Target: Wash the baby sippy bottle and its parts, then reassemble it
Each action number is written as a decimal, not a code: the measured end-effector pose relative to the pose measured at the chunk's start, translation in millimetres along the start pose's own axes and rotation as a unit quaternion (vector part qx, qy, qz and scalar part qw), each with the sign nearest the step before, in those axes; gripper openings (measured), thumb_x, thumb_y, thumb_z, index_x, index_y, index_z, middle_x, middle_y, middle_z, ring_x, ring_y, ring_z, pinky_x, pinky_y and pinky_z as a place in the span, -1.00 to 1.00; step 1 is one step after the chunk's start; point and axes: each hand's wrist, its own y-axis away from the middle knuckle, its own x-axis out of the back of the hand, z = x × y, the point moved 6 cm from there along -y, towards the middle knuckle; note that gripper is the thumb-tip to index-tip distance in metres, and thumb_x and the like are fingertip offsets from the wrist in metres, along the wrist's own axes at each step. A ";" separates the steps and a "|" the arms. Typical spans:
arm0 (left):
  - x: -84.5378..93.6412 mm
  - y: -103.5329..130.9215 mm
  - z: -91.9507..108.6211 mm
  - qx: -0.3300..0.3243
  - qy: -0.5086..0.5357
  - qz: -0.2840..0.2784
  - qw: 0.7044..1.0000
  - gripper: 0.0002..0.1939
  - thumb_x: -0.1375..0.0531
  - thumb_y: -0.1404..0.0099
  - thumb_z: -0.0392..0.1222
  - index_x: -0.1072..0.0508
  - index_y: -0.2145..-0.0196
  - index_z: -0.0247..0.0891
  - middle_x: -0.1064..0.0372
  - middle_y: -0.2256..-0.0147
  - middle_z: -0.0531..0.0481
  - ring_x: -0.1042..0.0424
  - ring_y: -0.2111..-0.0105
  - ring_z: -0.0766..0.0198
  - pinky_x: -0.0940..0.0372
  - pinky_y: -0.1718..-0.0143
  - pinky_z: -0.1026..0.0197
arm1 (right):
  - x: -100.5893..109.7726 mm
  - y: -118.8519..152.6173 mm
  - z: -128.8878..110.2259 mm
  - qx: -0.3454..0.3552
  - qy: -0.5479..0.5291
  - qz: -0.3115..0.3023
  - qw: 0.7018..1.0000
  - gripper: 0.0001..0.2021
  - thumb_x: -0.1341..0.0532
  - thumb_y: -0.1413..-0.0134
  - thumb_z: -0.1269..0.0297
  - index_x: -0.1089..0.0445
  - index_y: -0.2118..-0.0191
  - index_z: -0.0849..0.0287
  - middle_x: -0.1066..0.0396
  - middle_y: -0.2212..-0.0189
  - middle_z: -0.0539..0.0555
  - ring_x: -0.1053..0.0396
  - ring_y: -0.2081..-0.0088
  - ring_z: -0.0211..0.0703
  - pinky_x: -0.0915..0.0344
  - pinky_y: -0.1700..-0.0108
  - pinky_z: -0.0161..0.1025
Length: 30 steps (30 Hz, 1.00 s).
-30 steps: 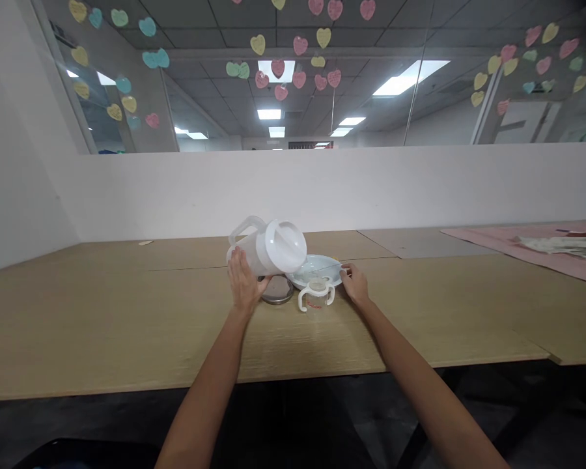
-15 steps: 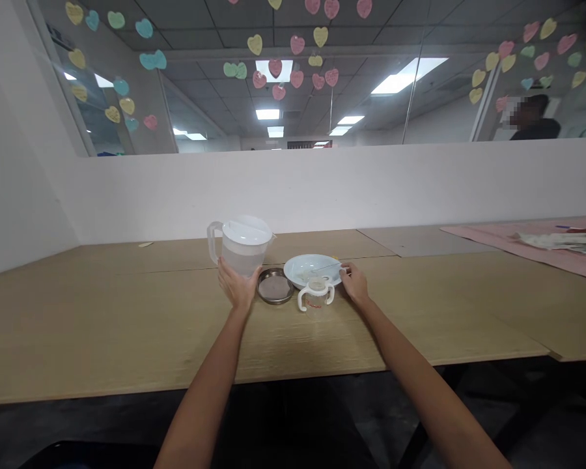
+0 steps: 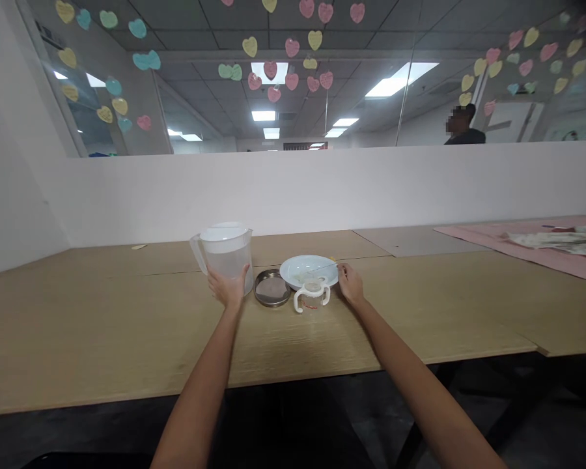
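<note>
My left hand (image 3: 228, 286) is wrapped round the near side of a translucent plastic pitcher (image 3: 224, 251), which has a white lid and its handle to the left. The pitcher stands upright at table level. At the right rim of a white bowl (image 3: 293, 266), the fingers of my right hand (image 3: 350, 284) pinch the end of a thin metal-looking utensil (image 3: 325, 268); its other end lies in the bowl and its kind is hard to make out. In front of the bowl stands a small clear cup (image 3: 312, 299) with two white handles. A round metal dish (image 3: 272, 291) sits between pitcher and bowl.
The wooden table (image 3: 127, 339) has its front edge close to my forearms. A pink cloth (image 3: 488, 238) with a crumpled pale cloth (image 3: 561, 241) on it lies at the far right. A white wall (image 3: 273, 189) rises behind, with windows above; a person (image 3: 463, 127) shows through the glass.
The pitcher has moved left and downward with my left hand and now stands straighter. My right hand keeps its grip on the utensil. Beyond the glass, the person has shifted left.
</note>
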 end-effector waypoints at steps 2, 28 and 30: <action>1.5 -1.2 1.0 0.013 0.000 -0.006 1.000 0.13 -0.31 0.09 0.21 0.16 -0.22 -0.41 0.04 -0.17 -0.54 0.00 -0.17 -0.33 -0.01 -0.08 -0.31 | 3.4 -0.9 2.1 -0.008 0.038 0.016 0.999 -0.58 0.16 -0.18 0.21 -0.36 0.09 0.22 -0.43 0.21 0.18 -0.35 0.20 -0.12 -0.18 0.19 -0.28; -126.4 115.2 135.9 -0.326 -0.062 -0.642 0.691 -0.65 -0.12 -0.09 0.06 -0.54 0.33 -0.22 -0.51 0.27 -0.06 -0.41 0.31 0.17 -0.23 0.29 0.27 | -20.3 2.5 18.9 -0.061 0.229 -0.158 0.958 -0.73 -0.02 -0.12 0.23 -0.41 0.24 0.24 -0.45 0.26 0.26 -0.41 0.20 0.00 -0.20 0.30 -0.25; -128.1 115.7 133.4 -0.322 -0.078 -0.648 0.686 -0.68 -0.14 -0.06 0.04 -0.55 0.39 -0.24 -0.51 0.28 -0.07 -0.40 0.36 0.17 -0.22 0.34 0.26 | -20.4 2.7 18.9 -0.065 0.229 -0.163 0.957 -0.73 -0.02 -0.11 0.24 -0.41 0.22 0.24 -0.45 0.25 0.26 -0.41 0.18 -0.01 -0.20 0.29 -0.26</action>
